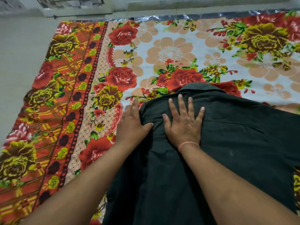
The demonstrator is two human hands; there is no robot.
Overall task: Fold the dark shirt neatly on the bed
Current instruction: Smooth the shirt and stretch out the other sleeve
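Note:
The dark shirt (235, 143) lies spread on the floral bedsheet (175, 51), collar pointing away from me. My right hand (184, 122) lies flat on the shirt just below the collar, fingers spread and straight. My left hand (132, 122) sits at the shirt's left edge, its fingers along the sheet beside the cloth and its thumb lying over the fabric. The shirt's left side looks turned in along a straight edge; the right side stretches out past the frame's right border.
The sheet's red and yellow patterned border (48, 111) runs along the left. A pale floor (17, 62) lies beyond it, and a light wall (162, 4) stands past the bed's far edge.

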